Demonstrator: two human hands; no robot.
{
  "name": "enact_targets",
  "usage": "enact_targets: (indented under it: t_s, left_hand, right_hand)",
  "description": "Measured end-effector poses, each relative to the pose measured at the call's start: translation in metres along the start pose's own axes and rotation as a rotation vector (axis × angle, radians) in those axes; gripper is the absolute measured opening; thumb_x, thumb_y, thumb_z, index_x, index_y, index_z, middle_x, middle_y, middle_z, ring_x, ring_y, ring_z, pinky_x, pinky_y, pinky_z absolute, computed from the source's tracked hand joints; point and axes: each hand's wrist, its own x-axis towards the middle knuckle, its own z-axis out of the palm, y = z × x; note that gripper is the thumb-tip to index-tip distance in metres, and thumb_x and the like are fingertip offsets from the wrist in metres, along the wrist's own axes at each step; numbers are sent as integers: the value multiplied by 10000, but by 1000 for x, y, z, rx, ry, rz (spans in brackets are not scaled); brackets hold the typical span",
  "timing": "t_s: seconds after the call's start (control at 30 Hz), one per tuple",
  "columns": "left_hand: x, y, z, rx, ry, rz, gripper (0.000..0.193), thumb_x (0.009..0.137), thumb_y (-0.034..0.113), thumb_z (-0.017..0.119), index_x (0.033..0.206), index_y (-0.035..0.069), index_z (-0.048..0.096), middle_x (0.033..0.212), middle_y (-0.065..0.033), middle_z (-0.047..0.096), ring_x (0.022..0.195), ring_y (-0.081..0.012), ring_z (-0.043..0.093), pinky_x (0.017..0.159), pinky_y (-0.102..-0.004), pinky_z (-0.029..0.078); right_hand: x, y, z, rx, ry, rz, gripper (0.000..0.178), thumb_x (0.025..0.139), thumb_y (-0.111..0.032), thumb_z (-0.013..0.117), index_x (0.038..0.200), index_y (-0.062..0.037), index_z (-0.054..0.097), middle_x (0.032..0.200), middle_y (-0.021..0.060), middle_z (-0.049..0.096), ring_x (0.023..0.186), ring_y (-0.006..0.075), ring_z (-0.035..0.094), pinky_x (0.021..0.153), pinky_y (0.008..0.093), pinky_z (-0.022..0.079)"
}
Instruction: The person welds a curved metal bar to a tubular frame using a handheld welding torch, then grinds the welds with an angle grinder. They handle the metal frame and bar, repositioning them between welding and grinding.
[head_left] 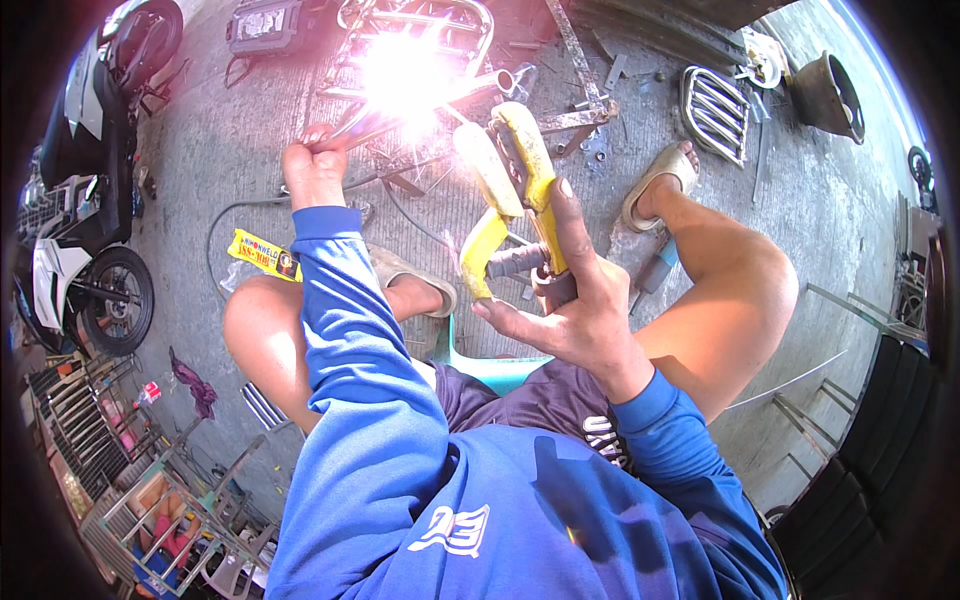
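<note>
My right hand (590, 315) is closed around a yellow welding electrode holder (541, 150), its jaws pointing up and away from me. A blinding white welding arc (405, 80) burns just beyond and left of the jaws, and its glare hides the joint and most of the electrode. Left of the arc, my left hand (316, 172) pinches a thin metal piece (362, 138) whose far end runs into the glare. Around the arc lies a shiny bent-tube metal frame (487, 25), with an open tube end (497, 82) sticking out to the right.
A cable (225, 215) crosses the concrete between my feet. Nearby are a yellow packet (262, 254) and a blue-grey tool (657, 268). A slatted metal rack (715, 115) and a dark bucket (828, 98) stand at far right, a motorcycle (95, 200) at left.
</note>
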Motion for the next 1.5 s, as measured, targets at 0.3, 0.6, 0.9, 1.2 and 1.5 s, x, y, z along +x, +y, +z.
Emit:
enact_targets:
  t_s: [0.3, 0.6, 0.9, 1.2, 1.5]
  left_hand:
    - [0, 5, -2, -93, -2, -78, 246, 909, -28, 321, 715, 110, 380, 575, -36, 386, 487, -152, 431, 516, -314, 432]
    - [-12, -1, 3, -151, -14, -51, 217, 945, 7, 321, 765, 107, 391, 600, -36, 406, 504, -158, 444, 516, -320, 411]
    - [-13, -5, 6, -12, 5, 42, 288, 1037, 85, 265, 772, 110, 377, 591, -35, 397, 496, -157, 441, 469, -295, 394]
    - [-33, -18, 31, -4, -142, 65, 349, 1100, 234, 265, 790, 116, 374, 650, -24, 412, 544, -140, 426, 498, -295, 407]
    - [-141, -26, 164, 532, -450, 555, 234, 1091, 266, 478, 956, 95, 393, 725, -36, 442, 573, -155, 454, 514, -344, 421]
  right_hand:
    - [4, 4, 3, -17, 43, -93, 1230, 662, -265, 981, 1631, -11, 267, 1348, 220, 671, 903, 170, 745, 744, 298, 593]
    - [2, 3, -2, -2, 50, -100, 1281, 687, -223, 955, 1661, -32, 145, 1256, 186, 696, 712, 91, 638, 619, 257, 539]
    - [1, 11, -12, 210, 219, -72, 1397, 677, -255, 938, 1671, -50, -22, 1574, 189, 384, 1238, 223, 544, 977, 333, 521]
    - [-4, 16, -26, 371, 371, 93, 1044, 895, -348, 751, 1652, -40, 102, 1208, 120, 571, 864, 133, 589, 708, 266, 522]
    - [-14, 46, -57, 161, 423, 194, 698, 949, -68, 591, 1600, -11, 346, 1089, 97, 659, 877, 155, 628, 819, 287, 536]
